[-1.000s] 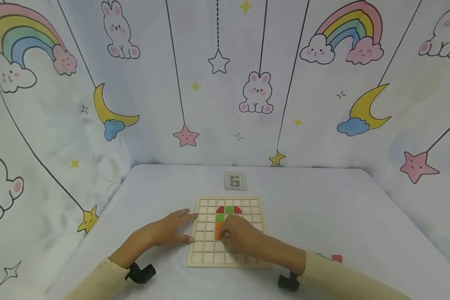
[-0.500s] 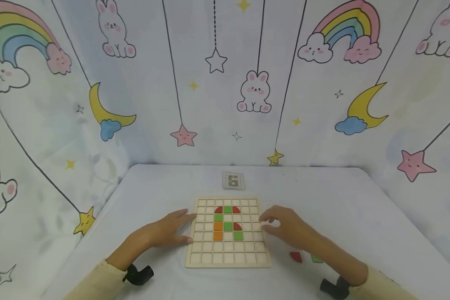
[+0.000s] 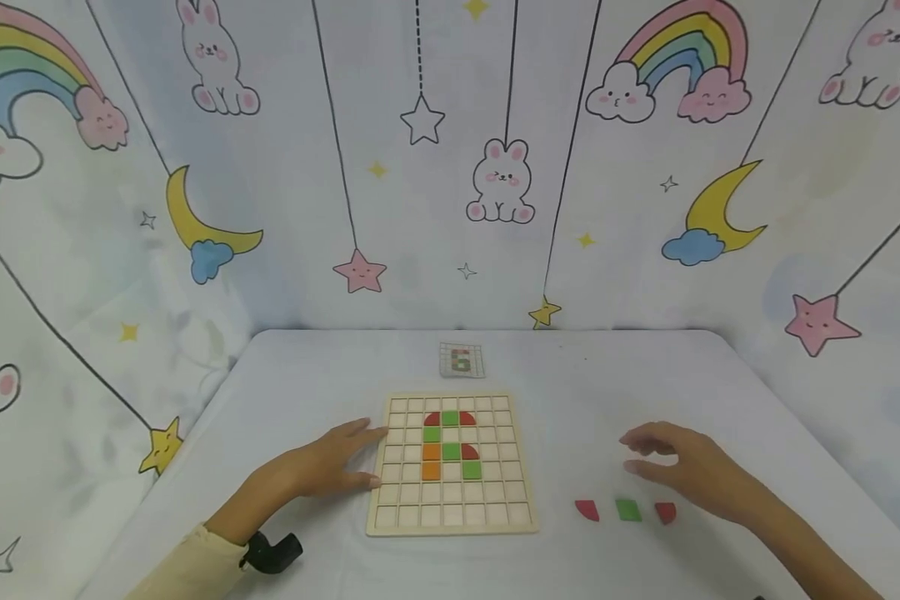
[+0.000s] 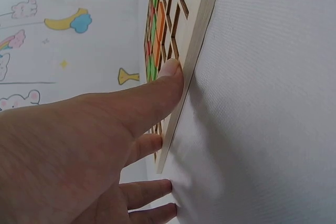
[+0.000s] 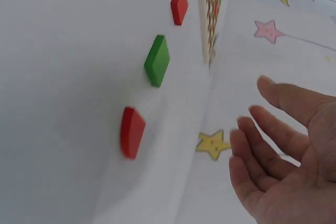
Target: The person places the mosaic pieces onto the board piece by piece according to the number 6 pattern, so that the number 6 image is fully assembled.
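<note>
A wooden grid board lies on the white table, holding red quarter-round, green square and orange square tiles. My left hand rests along its left edge with fingers spread; in the left wrist view the thumb lies on the board's edge. To the right of the board, my right hand hovers with loosely bent fingers and holds nothing. Just in front of it lie three loose tiles: a red quarter-round, a green square and another red quarter-round.
Behind the board lies a small pattern card with a coloured figure on a grid. A cloth backdrop printed with rabbits, stars and moons surrounds the table. A black wrist mount sits on the left forearm.
My right hand has lifted off the board and moved right, past its edge, to above the loose tiles. Tiles it had covered on the board now show. The left hand stays at the board's edge.
</note>
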The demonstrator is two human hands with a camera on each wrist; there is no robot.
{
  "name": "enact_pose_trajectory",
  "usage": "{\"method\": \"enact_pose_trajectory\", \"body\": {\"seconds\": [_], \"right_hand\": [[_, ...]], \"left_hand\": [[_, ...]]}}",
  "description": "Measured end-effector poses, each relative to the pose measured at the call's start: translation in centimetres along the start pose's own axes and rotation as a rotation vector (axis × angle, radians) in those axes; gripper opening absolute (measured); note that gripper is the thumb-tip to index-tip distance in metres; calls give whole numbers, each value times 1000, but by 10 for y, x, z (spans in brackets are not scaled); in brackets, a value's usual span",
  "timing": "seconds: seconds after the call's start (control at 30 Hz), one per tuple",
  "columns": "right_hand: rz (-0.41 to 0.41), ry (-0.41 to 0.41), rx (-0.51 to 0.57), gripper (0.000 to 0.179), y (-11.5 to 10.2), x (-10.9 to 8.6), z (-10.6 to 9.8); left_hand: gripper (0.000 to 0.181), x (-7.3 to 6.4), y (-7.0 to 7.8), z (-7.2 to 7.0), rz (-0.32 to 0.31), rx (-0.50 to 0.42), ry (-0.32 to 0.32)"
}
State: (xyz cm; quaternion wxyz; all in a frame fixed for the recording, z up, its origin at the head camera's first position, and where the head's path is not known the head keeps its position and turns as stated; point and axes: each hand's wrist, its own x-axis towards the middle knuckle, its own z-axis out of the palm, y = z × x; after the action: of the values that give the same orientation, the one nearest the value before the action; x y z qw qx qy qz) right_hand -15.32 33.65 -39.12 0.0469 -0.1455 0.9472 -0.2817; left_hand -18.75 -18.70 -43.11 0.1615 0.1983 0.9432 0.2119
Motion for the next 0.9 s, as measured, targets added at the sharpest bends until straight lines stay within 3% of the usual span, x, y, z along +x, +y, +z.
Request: {"method": "enact_pose_trajectory", "body": {"seconds": [0.2, 0.33, 0.57, 0.9], "right_hand": [[75, -158, 6, 46, 34, -17, -3], [133, -209, -11, 41, 47, -21, 0], [-22, -191, -58, 23, 61, -26, 8], [-80, -182, -27, 17, 64, -25, 11]], "left_hand": [[80, -2, 0, -1, 37, -12, -2], [79, -2, -1, -1, 35, -8, -1], [79, -1, -2, 0, 22, 7, 5], [79, -1, -2, 1, 12, -3, 7]]}}
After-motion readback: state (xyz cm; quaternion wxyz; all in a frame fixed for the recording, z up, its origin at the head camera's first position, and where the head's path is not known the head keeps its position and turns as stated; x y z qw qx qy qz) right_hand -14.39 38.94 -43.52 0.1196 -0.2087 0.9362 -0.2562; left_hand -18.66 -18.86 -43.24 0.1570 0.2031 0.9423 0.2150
